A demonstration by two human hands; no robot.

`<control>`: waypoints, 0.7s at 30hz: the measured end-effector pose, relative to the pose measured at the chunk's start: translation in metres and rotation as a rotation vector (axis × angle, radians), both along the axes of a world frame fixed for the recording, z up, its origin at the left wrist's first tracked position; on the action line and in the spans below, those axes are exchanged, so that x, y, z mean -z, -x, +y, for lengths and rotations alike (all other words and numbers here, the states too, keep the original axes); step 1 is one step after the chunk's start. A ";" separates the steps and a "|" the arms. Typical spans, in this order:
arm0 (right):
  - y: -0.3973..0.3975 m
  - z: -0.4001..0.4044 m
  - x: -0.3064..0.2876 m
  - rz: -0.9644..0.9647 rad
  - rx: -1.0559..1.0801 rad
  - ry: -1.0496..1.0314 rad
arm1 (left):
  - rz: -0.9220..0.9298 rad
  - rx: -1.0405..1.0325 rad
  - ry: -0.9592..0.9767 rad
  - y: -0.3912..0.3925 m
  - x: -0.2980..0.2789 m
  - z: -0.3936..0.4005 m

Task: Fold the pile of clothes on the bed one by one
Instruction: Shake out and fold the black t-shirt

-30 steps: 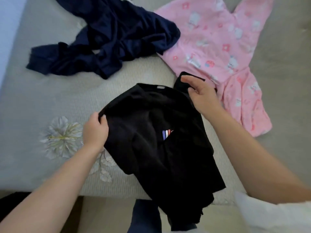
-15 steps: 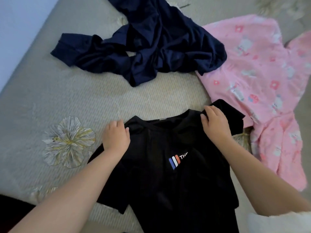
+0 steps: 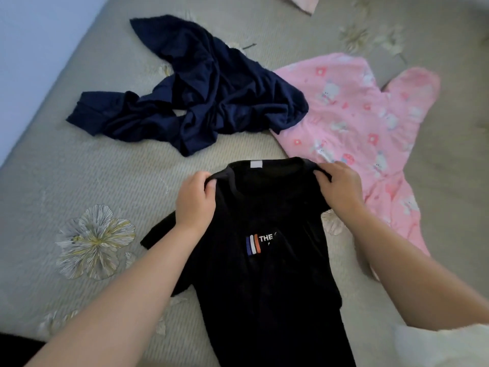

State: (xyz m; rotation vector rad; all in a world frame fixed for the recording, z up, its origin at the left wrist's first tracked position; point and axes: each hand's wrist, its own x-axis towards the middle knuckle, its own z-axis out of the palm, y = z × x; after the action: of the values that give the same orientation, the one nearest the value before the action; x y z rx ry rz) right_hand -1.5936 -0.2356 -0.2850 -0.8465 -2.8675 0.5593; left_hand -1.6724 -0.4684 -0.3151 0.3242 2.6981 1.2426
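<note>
At the centre of the frame we pinch the shoulders of a black T-shirt point(image 3: 264, 274), the left hand point(image 3: 194, 200) and the right hand point(image 3: 340, 188) each curled round the cloth on either side of the collar; the shirt lies front up on the bed point(image 3: 66, 168), its hem running off the bottom edge. No folded garment is in view; a crumpled navy garment point(image 3: 206, 94) at upper centre and a pink printed one point(image 3: 357, 128) at right lie unfolded, so by our reckoning the task has barely begun.
</note>
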 end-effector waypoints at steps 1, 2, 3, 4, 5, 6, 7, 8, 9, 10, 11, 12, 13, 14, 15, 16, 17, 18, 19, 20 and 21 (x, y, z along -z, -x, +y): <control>-0.005 0.004 -0.014 0.049 0.008 0.018 | 0.053 0.025 -0.040 -0.003 -0.017 0.010; -0.010 0.007 -0.029 0.096 0.010 0.025 | 0.103 0.053 -0.074 -0.006 -0.036 0.020; -0.016 0.011 -0.045 0.148 0.004 0.023 | 0.151 0.082 -0.095 -0.011 -0.055 0.028; -0.022 0.013 -0.063 0.202 -0.005 0.016 | 0.200 0.104 -0.106 -0.016 -0.075 0.035; -0.030 0.015 -0.082 0.251 -0.014 0.006 | 0.254 0.115 -0.114 -0.022 -0.094 0.042; -0.039 0.018 -0.101 0.302 -0.021 -0.014 | 0.313 0.117 -0.120 -0.030 -0.115 0.047; -0.050 0.021 -0.122 0.359 -0.025 -0.051 | 0.371 0.110 -0.123 -0.039 -0.136 0.052; -0.064 0.024 -0.144 0.419 -0.027 -0.098 | 0.429 0.101 -0.124 -0.050 -0.158 0.056; -0.080 0.029 -0.166 0.483 -0.032 -0.153 | 0.488 0.095 -0.121 -0.062 -0.180 0.060; -0.098 0.035 -0.188 0.545 -0.039 -0.209 | 0.547 0.092 -0.113 -0.076 -0.201 0.064; -0.118 0.041 -0.209 0.599 -0.043 -0.261 | 0.599 0.091 -0.099 -0.091 -0.222 0.068; -0.139 0.048 -0.228 0.643 -0.047 -0.311 | 0.643 0.091 -0.088 -0.106 -0.242 0.072; -0.161 0.055 -0.247 0.682 -0.053 -0.365 | 0.686 0.093 -0.086 -0.123 -0.261 0.075; -0.182 0.061 -0.264 0.722 -0.057 -0.422 | 0.727 0.097 -0.087 -0.138 -0.280 0.079; -0.202 0.068 -0.279 0.756 -0.058 -0.474 | 0.765 0.101 -0.086 -0.154 -0.298 0.084; -0.223 0.074 -0.292 0.781 -0.055 -0.511 | 0.806 0.106 -0.085 -0.172 -0.315 0.088; -0.244 0.079 -0.304 0.802 -0.044 -0.537 | 0.851 0.113 -0.082 -0.189 -0.331 0.093; -0.265 0.084 -0.316 0.824 -0.030 -0.566 | 0.897 0.117 -0.078 -0.205 -0.346 0.097; -0.285 0.090 -0.326 0.843 -0.012 -0.599 | 0.937 0.116 -0.075 -0.221 -0.360 0.102; -0.306 0.095 -0.335 0.858 0.011 -0.627 | 0.967 0.119 -0.074 -0.236 -0.373 0.106; -0.328 0.099 -0.343 0.872 0.034 -0.650 | 0.992 0.122 -0.071 -0.251 -0.384 0.111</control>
State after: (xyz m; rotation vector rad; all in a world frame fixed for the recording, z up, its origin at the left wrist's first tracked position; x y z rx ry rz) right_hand -1.2656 -0.1365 0.0580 -0.3870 -2.0052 -0.0472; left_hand -1.4217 -0.3572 0.0694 1.4161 3.2863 1.3811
